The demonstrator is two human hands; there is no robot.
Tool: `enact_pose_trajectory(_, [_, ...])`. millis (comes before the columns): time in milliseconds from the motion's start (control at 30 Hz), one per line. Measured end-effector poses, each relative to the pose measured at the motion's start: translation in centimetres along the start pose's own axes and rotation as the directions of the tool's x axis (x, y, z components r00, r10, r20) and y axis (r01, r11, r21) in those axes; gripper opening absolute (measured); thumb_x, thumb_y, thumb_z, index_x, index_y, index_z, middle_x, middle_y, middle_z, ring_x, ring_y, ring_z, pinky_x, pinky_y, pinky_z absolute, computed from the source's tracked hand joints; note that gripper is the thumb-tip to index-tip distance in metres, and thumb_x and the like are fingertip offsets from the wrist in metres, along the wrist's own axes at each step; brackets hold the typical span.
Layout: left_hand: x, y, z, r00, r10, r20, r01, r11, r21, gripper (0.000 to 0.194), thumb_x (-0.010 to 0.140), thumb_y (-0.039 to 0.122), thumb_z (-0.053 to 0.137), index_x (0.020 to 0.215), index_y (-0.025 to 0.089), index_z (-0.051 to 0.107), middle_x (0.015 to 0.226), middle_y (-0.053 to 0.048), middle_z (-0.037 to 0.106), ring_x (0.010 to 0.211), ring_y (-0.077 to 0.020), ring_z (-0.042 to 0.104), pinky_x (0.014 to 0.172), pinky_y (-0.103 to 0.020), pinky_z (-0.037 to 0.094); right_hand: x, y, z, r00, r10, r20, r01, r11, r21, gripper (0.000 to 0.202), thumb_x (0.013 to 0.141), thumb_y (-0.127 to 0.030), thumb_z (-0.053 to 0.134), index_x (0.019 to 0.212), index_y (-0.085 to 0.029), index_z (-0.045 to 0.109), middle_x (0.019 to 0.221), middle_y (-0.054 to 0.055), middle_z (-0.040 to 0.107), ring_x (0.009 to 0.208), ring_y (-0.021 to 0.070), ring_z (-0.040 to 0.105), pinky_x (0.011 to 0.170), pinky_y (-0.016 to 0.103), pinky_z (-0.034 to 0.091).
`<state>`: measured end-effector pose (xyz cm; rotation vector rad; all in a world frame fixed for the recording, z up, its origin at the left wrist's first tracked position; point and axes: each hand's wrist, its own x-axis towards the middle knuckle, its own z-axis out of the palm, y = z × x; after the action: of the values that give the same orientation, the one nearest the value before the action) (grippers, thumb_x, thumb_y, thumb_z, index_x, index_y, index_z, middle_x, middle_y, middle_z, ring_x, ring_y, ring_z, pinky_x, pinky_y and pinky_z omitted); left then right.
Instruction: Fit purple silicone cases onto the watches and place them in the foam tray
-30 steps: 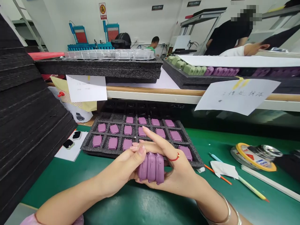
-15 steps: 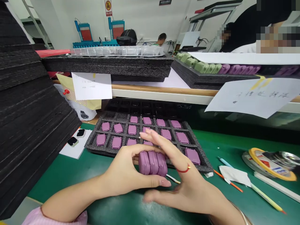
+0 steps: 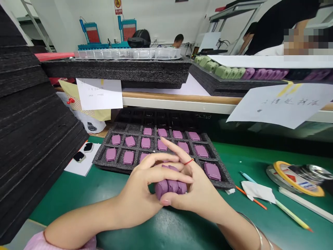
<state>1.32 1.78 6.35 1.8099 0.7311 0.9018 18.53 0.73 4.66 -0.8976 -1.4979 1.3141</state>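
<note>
A small row of purple watch-shaped cases (image 3: 171, 186) is held between my two hands, in front of a black foam tray (image 3: 122, 168). Fingers of my left hand (image 3: 145, 184) reach over the top of the cases from the left. My right hand (image 3: 199, 187) closes on them from the right, its thumb across their lower front and one finger pointing up over the tray. In the tray's compartments lie several more purple cases (image 3: 212, 171). My palms hide part of the held cases and some of the tray's front compartments.
Tall black foam stacks (image 3: 23, 114) rise at the left, near two watch faces on white paper (image 3: 90, 161). Tape rolls (image 3: 299, 178) and pens (image 3: 293, 215) lie at the right. A shelf edge (image 3: 166, 105) crosses behind the tray. Beyond it is a person (image 3: 283, 24).
My right hand has moved left and closed onto the purple cases. My left fingers have shifted over their top, and the cases are now tilted. The view has shifted slightly.
</note>
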Motion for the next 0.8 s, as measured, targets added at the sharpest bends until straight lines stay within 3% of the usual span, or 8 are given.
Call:
enact_pose_trajectory(100, [-0.4,0.3,-0.2,0.990,-0.141,0.003,0.140,0.988,-0.065,0.093,0.071,0.018,0.087,0.148,0.046,0.044,0.164,0.002,0.030,0.152,-0.0292,0.028,0.120,-0.042,0.036,-0.2,-0.1,0.0,0.990,-0.123,-0.063,0.117,0.990,-0.080,0.114,0.071,-0.020,0.088,0.160,-0.036,0.017,0.111,0.004,0.077,0.101,0.0247,0.076,0.090,0.039,0.064])
enact_pose_trajectory(167, [-0.3,0.6,-0.2,0.962,-0.269,0.040,0.271,0.935,-0.230,0.128,0.061,0.020,0.094,0.157,0.048,0.014,0.168,-0.002,0.022,0.149,-0.0308,0.034,0.115,-0.044,0.042,-0.4,-0.3,-0.3,0.970,-0.232,-0.078,0.215,0.960,-0.178,0.115,0.073,-0.018,0.087,0.160,-0.039,0.015,0.118,0.004,0.075,0.104,0.0252,0.075,0.098,0.043,0.061])
enact_pose_trajectory(200, [-0.2,0.7,-0.3,0.944,-0.320,0.081,0.329,0.886,-0.326,0.132,0.059,0.021,0.095,0.158,0.046,0.011,0.164,-0.006,0.030,0.143,-0.0305,0.045,0.111,-0.043,0.047,-0.4,-0.4,-0.4,0.957,-0.282,-0.073,0.260,0.939,-0.226,0.114,0.073,-0.019,0.087,0.160,-0.040,0.016,0.126,0.004,0.072,0.109,0.0263,0.073,0.104,0.046,0.058])
enact_pose_trajectory(300, [0.5,0.7,-0.3,0.901,-0.373,0.223,0.434,0.755,-0.491,0.083,0.070,0.019,0.088,0.143,0.025,0.049,0.131,-0.012,0.067,0.115,-0.0271,0.068,0.101,-0.041,0.054,-0.4,-0.4,-0.7,0.928,-0.368,-0.048,0.333,0.882,-0.333,0.108,0.076,-0.025,0.087,0.158,-0.045,0.020,0.158,0.005,0.045,0.123,0.0308,0.065,0.114,0.051,0.049])
enact_pose_trajectory(400, [1.0,0.5,-0.3,0.890,-0.360,0.280,0.456,0.731,-0.508,0.039,0.073,0.018,0.085,0.109,0.016,0.070,0.105,-0.009,0.076,0.101,-0.0243,0.073,0.094,-0.036,0.058,-0.4,-0.1,-0.8,0.914,-0.404,-0.026,0.365,0.851,-0.377,0.105,0.077,-0.022,0.085,0.158,-0.047,0.022,0.168,0.002,0.024,0.129,0.0322,0.061,0.117,0.051,0.045])
enact_pose_trajectory(567, [1.0,0.3,-0.3,0.900,-0.360,0.248,0.437,0.740,-0.512,0.038,0.070,0.017,0.087,0.105,0.017,0.071,0.098,-0.005,0.077,0.094,-0.0211,0.074,0.088,-0.033,0.059,-0.2,0.3,-1.0,0.912,-0.409,0.014,0.390,0.860,-0.329,0.113,0.075,-0.017,0.087,0.159,-0.046,0.017,0.169,0.001,0.020,0.122,0.0272,0.067,0.110,0.041,0.055])
enact_pose_trajectory(733, [0.9,0.3,-0.6,0.922,-0.284,0.264,0.386,0.737,-0.554,0.037,0.080,0.028,0.081,0.113,0.015,0.069,0.110,-0.011,0.076,0.102,-0.0214,0.073,0.093,-0.032,0.058,0.0,0.1,-1.2,0.910,-0.414,0.018,0.397,0.860,-0.322,0.110,0.075,-0.010,0.083,0.159,-0.042,0.020,0.164,0.003,0.033,0.121,0.0266,0.067,0.094,0.034,0.065])
enact_pose_trajectory(800, [0.9,0.3,-0.8,0.915,-0.278,0.294,0.402,0.706,-0.583,0.033,0.083,0.028,0.079,0.112,0.015,0.070,0.109,-0.011,0.076,0.102,-0.0195,0.073,0.092,-0.030,0.057,0.0,0.1,-1.3,0.910,-0.413,0.027,0.398,0.855,-0.334,0.111,0.074,-0.008,0.082,0.159,-0.041,0.020,0.161,0.004,0.039,0.121,0.0265,0.067,0.096,0.035,0.064])
